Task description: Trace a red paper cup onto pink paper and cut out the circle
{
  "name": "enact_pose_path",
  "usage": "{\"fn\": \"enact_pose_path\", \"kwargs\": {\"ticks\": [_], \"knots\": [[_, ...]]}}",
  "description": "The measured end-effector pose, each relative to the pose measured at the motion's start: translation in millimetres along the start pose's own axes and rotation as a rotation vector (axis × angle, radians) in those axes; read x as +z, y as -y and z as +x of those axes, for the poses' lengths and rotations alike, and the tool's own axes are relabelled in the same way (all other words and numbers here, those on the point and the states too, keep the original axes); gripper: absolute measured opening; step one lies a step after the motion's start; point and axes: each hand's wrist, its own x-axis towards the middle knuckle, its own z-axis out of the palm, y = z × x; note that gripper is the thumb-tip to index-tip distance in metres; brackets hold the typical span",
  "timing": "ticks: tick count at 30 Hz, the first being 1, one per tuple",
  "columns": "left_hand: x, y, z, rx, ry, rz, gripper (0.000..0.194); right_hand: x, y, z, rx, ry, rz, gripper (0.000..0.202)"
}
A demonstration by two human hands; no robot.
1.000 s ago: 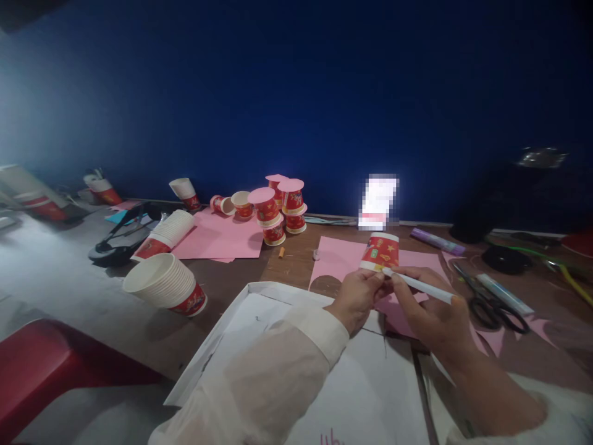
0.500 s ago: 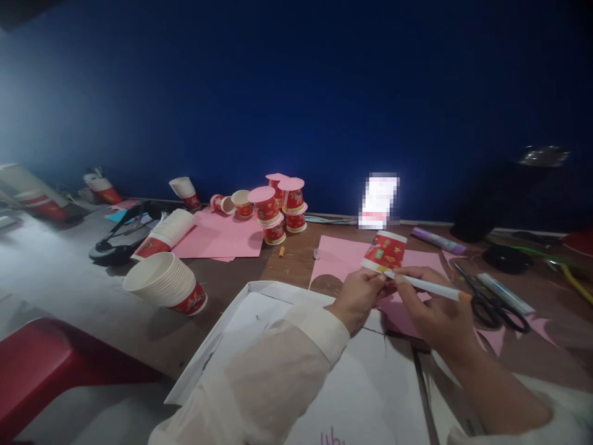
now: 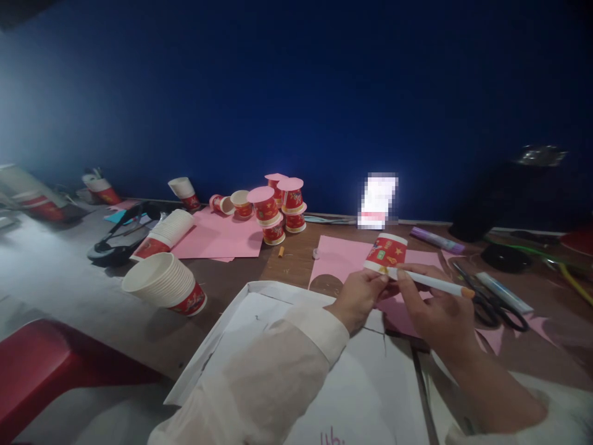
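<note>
While the left hand (image 3: 356,300) pinches a tapered red paper cup (image 3: 388,249) by its white lower edge, the right hand (image 3: 445,318) grips a slim white marker (image 3: 433,283), tip at a yellow patch (image 3: 383,269) there, above cut pink paper (image 3: 334,254) on a wood-grained counter (image 3: 293,271); its bare wood borders the sheet's left edge, and black-handled scissors (image 3: 499,305) lie close on the right

On the brown table (image 3: 290,272), pink paper (image 3: 336,256) lies just beyond the left hand (image 3: 357,300). To the left of this hand are one small orange piece (image 3: 281,252) and nested paper cups (image 3: 160,281); beyond the right hand (image 3: 442,318) lies a purple tube (image 3: 438,240).
</note>
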Motion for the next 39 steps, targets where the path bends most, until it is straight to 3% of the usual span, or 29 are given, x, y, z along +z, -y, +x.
{"fn": "enact_pose_path", "kwargs": {"ticks": [23,32,39], "knots": [[-0.4,2,0,0.002,-0.011,-0.019,0.044,-1,4,2,-0.042,0.047,0.044,0.007],[7.5,-16,-6,-0.104,-0.134,-0.217,0.007,-7,4,6,0.013,-0.034,0.011,0.010],[9.8,-19,-8,-0.077,-0.133,-0.250,0.006,-2,6,2,-0.002,-0.005,0.026,0.009]]}}
